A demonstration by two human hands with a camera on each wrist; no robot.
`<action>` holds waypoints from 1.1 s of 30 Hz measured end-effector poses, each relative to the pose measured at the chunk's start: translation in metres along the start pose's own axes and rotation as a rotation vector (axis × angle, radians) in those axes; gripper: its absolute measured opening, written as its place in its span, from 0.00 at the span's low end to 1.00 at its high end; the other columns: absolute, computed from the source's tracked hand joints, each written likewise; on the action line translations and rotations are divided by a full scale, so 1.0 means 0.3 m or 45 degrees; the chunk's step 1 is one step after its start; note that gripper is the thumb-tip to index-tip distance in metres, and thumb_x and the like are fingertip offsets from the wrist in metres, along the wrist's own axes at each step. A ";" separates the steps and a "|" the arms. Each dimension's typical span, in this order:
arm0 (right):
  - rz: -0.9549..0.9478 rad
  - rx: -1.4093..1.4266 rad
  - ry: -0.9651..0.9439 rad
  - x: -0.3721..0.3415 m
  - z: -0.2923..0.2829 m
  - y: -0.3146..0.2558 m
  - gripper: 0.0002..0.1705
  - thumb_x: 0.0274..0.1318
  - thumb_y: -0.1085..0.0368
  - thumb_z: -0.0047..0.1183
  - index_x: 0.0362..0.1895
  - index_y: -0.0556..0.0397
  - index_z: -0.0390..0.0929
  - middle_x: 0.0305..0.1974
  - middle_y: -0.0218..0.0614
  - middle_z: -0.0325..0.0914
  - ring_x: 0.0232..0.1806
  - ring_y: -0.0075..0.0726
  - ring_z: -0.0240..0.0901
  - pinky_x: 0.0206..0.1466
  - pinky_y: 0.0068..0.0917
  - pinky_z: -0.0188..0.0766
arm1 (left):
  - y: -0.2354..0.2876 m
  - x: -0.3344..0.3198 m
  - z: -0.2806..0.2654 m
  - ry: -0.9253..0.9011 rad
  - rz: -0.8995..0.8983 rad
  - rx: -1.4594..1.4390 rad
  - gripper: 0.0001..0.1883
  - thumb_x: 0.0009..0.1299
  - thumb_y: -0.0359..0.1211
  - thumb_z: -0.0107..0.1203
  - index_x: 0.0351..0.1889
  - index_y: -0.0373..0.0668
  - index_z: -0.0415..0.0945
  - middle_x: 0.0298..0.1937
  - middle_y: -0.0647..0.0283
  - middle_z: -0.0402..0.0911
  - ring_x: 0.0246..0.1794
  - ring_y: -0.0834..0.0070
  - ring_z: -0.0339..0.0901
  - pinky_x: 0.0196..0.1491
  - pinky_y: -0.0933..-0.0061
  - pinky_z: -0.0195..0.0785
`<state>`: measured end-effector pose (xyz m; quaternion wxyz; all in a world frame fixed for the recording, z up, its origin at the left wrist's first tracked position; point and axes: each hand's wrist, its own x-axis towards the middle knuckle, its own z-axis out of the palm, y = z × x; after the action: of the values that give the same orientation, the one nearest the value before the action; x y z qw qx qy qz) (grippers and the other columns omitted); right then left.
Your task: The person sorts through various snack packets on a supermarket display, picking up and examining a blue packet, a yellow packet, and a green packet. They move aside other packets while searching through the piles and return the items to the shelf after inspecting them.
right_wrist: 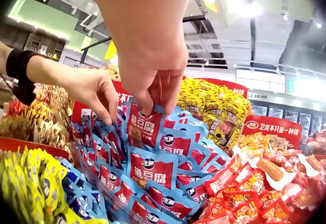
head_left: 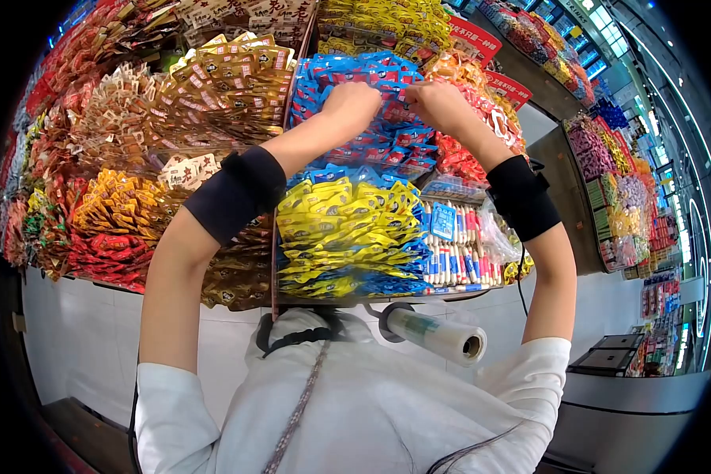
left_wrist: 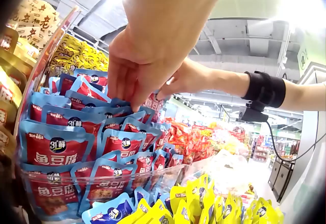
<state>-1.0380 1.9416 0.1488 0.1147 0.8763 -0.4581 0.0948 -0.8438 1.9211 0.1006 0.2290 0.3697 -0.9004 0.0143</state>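
Note:
Both hands work among blue-and-red fish tofu snack packets (head_left: pixel 407 154) that stand packed in a clear-walled bin. My right hand (right_wrist: pixel 155 76) pinches the top edge of one upright packet (right_wrist: pixel 144 127) between thumb and fingers, its printed front showing in the right wrist view. To its left, my left hand (left_wrist: pixel 145 63) reaches down with bent fingers, thumb and fingertips around the top of a packet at the back of the bin; the fingers hide most of that packet. In the head view the left hand (head_left: pixel 351 107) and right hand (head_left: pixel 441 104) are a short gap apart.
Yellow packets (head_left: pixel 344 229) fill the bin nearest my body, with white-wrapped sticks (head_left: pixel 458 265) beside them. Red packets (right_wrist: pixel 237 198) lie to the right, brown ones (head_left: pixel 221 91) beyond a divider to the left. A plastic bag roll (head_left: pixel 438 336) sticks out below the front edge.

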 end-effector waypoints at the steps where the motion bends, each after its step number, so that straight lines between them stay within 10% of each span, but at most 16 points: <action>1: 0.030 -0.037 -0.042 -0.003 0.010 -0.004 0.06 0.43 0.66 0.53 0.27 0.53 0.71 0.26 0.41 0.74 0.32 0.50 0.72 0.34 0.41 0.68 | 0.001 -0.002 -0.001 0.000 -0.001 -0.003 0.03 0.51 0.28 0.56 0.23 0.40 0.78 0.23 0.54 0.77 0.29 0.57 0.76 0.32 0.60 0.69; 18: -0.020 -0.228 -0.181 0.045 0.071 -0.058 0.10 0.37 0.56 0.60 0.27 0.42 0.79 0.28 0.33 0.78 0.32 0.42 0.76 0.33 0.37 0.72 | -0.011 0.023 0.027 0.063 -0.098 0.009 0.03 0.52 0.29 0.55 0.23 0.42 0.78 0.26 0.53 0.78 0.31 0.55 0.76 0.34 0.59 0.70; 33: -0.296 -0.241 -0.049 0.021 0.046 -0.044 0.03 0.44 0.68 0.49 0.24 0.52 0.74 0.36 0.33 0.68 0.42 0.39 0.69 0.35 0.36 0.71 | -0.001 0.032 0.019 -0.008 -0.119 0.016 0.06 0.52 0.30 0.56 0.27 0.42 0.80 0.27 0.53 0.79 0.31 0.56 0.77 0.34 0.59 0.70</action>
<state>-1.0228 1.9401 0.1357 0.1983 0.9104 -0.3626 0.0203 -0.8518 1.9132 0.0994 0.2244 0.4127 -0.8827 0.0081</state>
